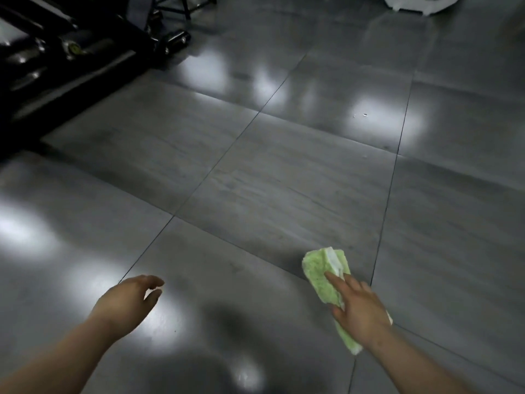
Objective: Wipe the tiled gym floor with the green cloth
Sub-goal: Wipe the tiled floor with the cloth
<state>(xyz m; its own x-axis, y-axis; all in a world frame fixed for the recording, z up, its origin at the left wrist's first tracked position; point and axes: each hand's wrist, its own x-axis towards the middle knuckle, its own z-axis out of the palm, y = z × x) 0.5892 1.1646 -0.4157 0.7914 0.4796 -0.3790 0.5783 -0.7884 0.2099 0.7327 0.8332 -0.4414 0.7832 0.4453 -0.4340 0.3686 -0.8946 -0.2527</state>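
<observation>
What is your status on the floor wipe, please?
Right hand flat on green cloth, cloth on tiled floor. Left hand free, holding nothing. Black gym equipment far left, apart from cloth.

Only the person's two arms showed, each bare from the lower edge of the view to the fingertips. The left forearm (56, 356) was long and smooth, narrowing toward the wrist, and most of it lay in shade. The left grip (129, 298) was bare as well; its fingers (154, 281) were smeared by blur, so the nails could not be made out. The right forearm (420, 368) was likewise bare and smooth, tapering to a narrow wrist. The right grip (360, 311) was bare, with slim fingers (335, 281) and a broad back, softly blurred.
</observation>
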